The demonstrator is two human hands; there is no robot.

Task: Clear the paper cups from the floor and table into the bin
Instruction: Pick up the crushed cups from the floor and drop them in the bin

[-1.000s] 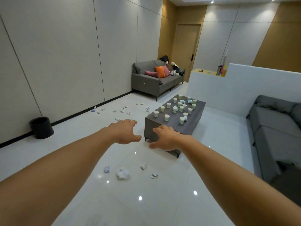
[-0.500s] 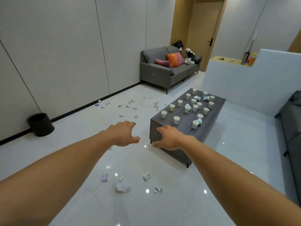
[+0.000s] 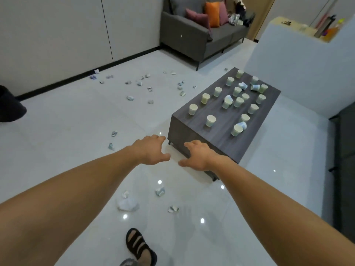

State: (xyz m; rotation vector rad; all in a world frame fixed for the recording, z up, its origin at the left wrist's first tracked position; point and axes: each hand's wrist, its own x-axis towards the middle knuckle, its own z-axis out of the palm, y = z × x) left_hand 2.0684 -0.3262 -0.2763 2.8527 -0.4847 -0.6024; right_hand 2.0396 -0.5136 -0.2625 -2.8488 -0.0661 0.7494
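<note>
Closer than half a second ago, the head view has dipped: the table (image 3: pixel 215 144) fills more of the frame, the crumpled cups near my feet have slid up towards the middle, and a sandalled foot (image 3: pixel 140 246) has come in at the bottom edge. Both arms reach forward as before.

Head view: my left hand (image 3: pixel 149 150) hangs palm down above the floor (image 3: pixel 67 131), fingers loosely spread, holding nothing. My right hand (image 3: pixel 197 156) is equally loose and empty, and shows against the table's near end. Upright cups (image 3: pixel 211 120) stand scattered over the tabletop, ahead and to the right of the right hand, with a few tipped on their sides among them. Crumpled cups (image 3: pixel 160 191) lie on the floor nearer to me than both hands, between the forearms, and a further scatter (image 3: pixel 130 98) lies ahead and left, towards the wall. The bin (image 3: pixel 9 108) sits at the far left edge, well apart from all of it, on the left hand's side.

I judge the right hand nearer for the table cups, and the left better placed for the bin.

Some cups carry a bluish print, too small to read, and no brand or writing is legible anywhere
</note>
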